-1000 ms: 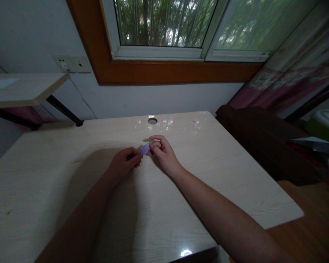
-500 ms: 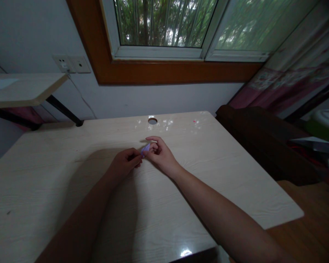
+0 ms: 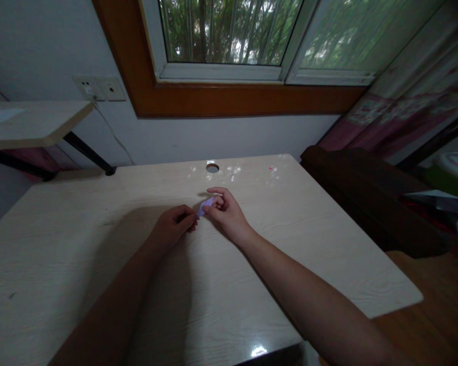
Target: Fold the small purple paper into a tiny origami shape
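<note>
A small folded piece of pale purple paper [image 3: 205, 206] is held just above the light wooden desk [image 3: 99, 264], near its middle. My left hand [image 3: 174, 226] pinches the paper's lower left end with curled fingers. My right hand [image 3: 225, 213] pinches its upper right end, index finger arched over the top. Both hands touch each other around the paper, and most of the paper is hidden between the fingers.
A round cable hole [image 3: 212, 168] sits at the desk's far edge. A small side shelf [image 3: 34, 124] juts out at the left, below wall sockets [image 3: 99, 89]. A dark wooden piece of furniture [image 3: 366, 198] stands to the right, under a window [image 3: 229, 35].
My right fingers have shifted slightly on the paper, whose visible part now shows flatter and a bit higher. The left hand and both arms have barely moved.
</note>
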Demonstrator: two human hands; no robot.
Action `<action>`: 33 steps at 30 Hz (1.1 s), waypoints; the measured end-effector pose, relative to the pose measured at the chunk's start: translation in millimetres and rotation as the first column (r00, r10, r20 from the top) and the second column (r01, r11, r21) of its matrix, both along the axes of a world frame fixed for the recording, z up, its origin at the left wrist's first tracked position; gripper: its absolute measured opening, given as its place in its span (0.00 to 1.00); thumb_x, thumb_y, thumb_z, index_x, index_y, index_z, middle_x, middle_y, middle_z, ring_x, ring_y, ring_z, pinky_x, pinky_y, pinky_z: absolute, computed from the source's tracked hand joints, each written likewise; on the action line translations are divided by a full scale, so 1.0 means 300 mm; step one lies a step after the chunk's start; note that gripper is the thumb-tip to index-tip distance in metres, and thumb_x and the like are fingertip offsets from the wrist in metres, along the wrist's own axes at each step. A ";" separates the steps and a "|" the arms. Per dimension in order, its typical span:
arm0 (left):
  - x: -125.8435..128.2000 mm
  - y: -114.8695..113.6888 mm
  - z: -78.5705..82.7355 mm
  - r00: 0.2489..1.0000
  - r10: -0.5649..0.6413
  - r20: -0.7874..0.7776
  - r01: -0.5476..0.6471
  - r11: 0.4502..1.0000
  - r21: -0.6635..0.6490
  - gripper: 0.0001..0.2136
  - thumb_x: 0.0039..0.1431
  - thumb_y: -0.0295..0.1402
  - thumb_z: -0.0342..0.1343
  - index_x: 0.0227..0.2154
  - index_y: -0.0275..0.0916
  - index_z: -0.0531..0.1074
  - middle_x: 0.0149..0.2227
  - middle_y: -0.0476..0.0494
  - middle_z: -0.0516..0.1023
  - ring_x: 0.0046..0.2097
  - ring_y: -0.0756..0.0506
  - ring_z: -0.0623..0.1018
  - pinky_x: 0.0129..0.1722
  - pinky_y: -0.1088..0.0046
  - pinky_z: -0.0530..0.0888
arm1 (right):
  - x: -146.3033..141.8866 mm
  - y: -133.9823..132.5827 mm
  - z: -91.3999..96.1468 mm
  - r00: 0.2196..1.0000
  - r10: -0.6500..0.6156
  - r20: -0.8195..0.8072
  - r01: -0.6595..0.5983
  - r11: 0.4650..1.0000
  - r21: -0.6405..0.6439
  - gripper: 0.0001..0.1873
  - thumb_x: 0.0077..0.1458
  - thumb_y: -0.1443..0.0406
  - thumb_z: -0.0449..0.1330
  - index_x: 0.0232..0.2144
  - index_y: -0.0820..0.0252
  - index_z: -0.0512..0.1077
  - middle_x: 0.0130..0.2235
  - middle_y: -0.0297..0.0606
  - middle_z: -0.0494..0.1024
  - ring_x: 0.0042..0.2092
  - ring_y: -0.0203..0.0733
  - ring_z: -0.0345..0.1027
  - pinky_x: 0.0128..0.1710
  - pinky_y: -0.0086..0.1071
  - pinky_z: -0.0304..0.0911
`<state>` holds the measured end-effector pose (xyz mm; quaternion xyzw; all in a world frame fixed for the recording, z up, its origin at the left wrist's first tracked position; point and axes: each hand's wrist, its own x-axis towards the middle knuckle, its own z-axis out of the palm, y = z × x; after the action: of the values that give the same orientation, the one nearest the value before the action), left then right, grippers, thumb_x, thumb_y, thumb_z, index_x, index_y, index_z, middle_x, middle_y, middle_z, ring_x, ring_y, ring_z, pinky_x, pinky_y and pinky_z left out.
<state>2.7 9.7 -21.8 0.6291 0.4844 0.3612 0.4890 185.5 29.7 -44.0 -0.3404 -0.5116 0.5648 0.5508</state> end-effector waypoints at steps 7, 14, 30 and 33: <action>-0.001 0.001 -0.002 0.999 -0.006 -0.050 0.006 1.000 0.018 0.08 0.56 0.38 0.57 0.28 0.38 0.72 0.25 0.49 0.75 0.28 0.49 0.73 0.31 0.74 0.69 | -0.002 -0.009 0.005 1.000 0.008 0.029 -0.009 1.000 0.025 0.24 0.48 0.63 0.68 0.48 0.52 0.68 0.27 0.25 0.68 0.26 0.32 0.60 0.29 0.29 0.56; -0.002 0.006 -0.003 0.998 0.011 -0.063 -0.009 1.000 0.019 0.08 0.56 0.37 0.57 0.27 0.38 0.71 0.24 0.50 0.75 0.27 0.49 0.73 0.30 0.74 0.69 | -0.004 -0.010 0.003 0.997 -0.037 0.060 0.034 0.998 0.045 0.23 0.49 0.63 0.68 0.48 0.52 0.68 0.26 0.25 0.67 0.26 0.32 0.57 0.27 0.29 0.53; -0.004 0.012 -0.020 0.994 0.106 -0.009 -0.106 0.993 0.052 0.09 0.58 0.38 0.56 0.28 0.38 0.71 0.25 0.50 0.74 0.27 0.49 0.73 0.31 0.74 0.70 | -0.005 -0.005 0.007 0.996 -0.077 -0.053 0.076 0.997 -0.014 0.21 0.47 0.64 0.69 0.44 0.54 0.70 0.25 0.23 0.68 0.27 0.31 0.64 0.35 0.31 0.67; -0.001 0.013 -0.015 0.994 0.106 -0.033 -0.103 0.992 0.071 0.10 0.57 0.40 0.58 0.28 0.38 0.70 0.24 0.51 0.73 0.26 0.50 0.73 0.29 0.75 0.70 | -0.006 -0.009 0.008 0.999 -0.042 -0.031 0.041 0.999 -0.028 0.19 0.48 0.63 0.69 0.43 0.56 0.71 0.26 0.25 0.72 0.29 0.32 0.69 0.37 0.32 0.68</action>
<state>2.4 13.6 -26.4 0.6261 0.5126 0.3913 0.4383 183.8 26.9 -41.7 -0.3495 -0.4878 0.5656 0.5657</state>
